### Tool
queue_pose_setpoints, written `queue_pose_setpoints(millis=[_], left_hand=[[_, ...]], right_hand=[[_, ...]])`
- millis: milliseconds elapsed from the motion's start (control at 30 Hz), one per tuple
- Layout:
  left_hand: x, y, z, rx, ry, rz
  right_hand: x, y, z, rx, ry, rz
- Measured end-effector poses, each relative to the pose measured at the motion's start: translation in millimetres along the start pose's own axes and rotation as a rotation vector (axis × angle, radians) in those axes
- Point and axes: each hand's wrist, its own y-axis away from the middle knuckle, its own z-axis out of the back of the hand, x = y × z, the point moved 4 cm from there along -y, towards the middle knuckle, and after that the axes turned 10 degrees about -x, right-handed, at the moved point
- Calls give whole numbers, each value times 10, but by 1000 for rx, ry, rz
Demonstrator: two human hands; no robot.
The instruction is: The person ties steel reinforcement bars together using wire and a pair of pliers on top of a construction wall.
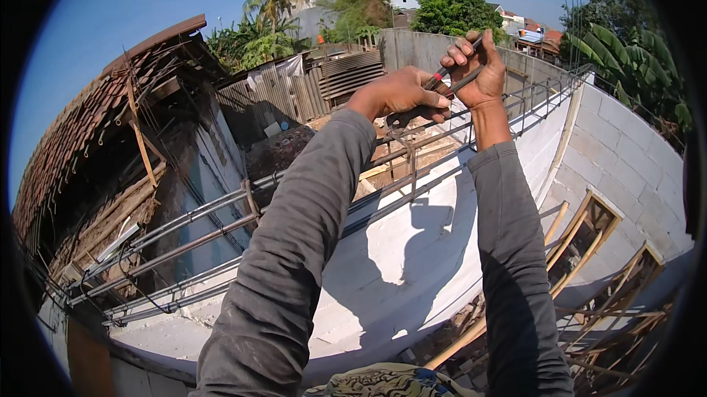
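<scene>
Above the top of a white block wall, both hands are raised around a hand tool with two dark handles and a red band, which looks like pincers. My right hand has its fingers curled around the handle ends. My left hand is closed near the tool's other end, its thumb and fingers pressed together; the jaws are hidden behind it. Just below the hands runs a cage of steel reinforcing bars with square stirrups along the wall top.
A tiled roof on a worn building stands at left. Corrugated fencing and a grey wall close off the yard behind. At lower right, wooden frames lean by a grey block wall. Banana leaves hang at right.
</scene>
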Motion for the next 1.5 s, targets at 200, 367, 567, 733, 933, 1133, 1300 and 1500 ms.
queue_pose_setpoints(millis=[200,367,567,733,933,1133,1300,1500], left_hand=[[-89,-58,-8,-137,-393,-102],[-159,62,-11,-704,-660,-345],[-28,-17,226,-472,-123,-169],[-109,75,181,-121,187,-109],[-118,30,234,-305,3,-165],[-105,-5,-4,-959,-670,-321],[-148,221,205,-384,55,-122],[-154,73,83,-116,289,-106]], right_hand=[[30,5,39,-204,83,57],[-209,-176,-613,-712,600,215],[-267,-262,-668,-323,776,138],[-193,-202,-748,108,200,-136],[-230,-370,-555,-10,265,-150],[-294,-304,-696,-564,729,210],[-284,-101,-924,30,380,18],[-169,-200,-797,124,341,-157]])
